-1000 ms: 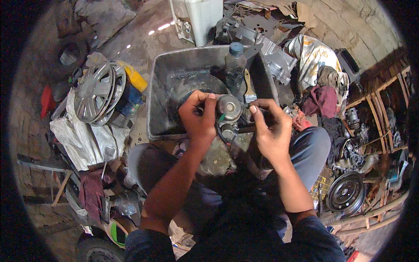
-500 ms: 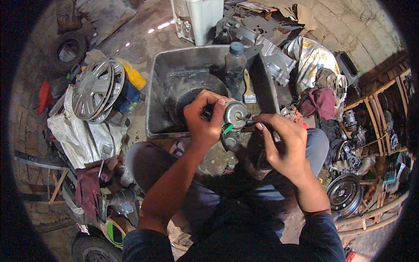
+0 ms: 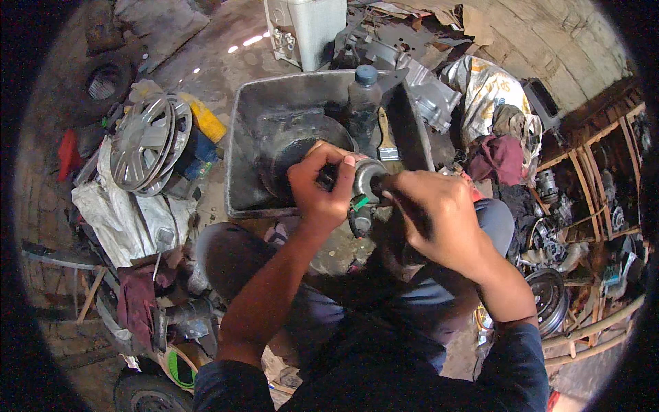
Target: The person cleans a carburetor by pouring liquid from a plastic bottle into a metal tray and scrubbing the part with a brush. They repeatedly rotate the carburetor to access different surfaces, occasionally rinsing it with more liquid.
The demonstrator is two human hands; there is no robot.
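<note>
Over the near edge of a dark rectangular basin [image 3: 231, 147], my left hand [image 3: 321, 182] grips a round, silvery metal part [image 3: 368, 176] that looks like a small motor. A short dark lead with a green connector [image 3: 359, 202] hangs below it. My right hand [image 3: 439, 216] is closed, its fingertips pressed together against the part's right face. Whatever those fingers pinch is hidden behind them. Inside the basin are a dark round pan [image 3: 273, 154], a bottle with a blue cap [image 3: 364, 103] and a paintbrush [image 3: 387, 141].
Wheel covers [image 3: 143, 144] and a white sack [image 3: 103, 216] lie to the left. A metal casing [image 3: 429, 96], a maroon cloth [image 3: 498, 159] and a black wheel rim [image 3: 547, 302] are on the right. A white container [image 3: 312, 31] stands beyond the basin.
My right hand has turned over and come closer to the metal part, covering the thin dark piece seen at its fingertips before. My left hand keeps its hold.
</note>
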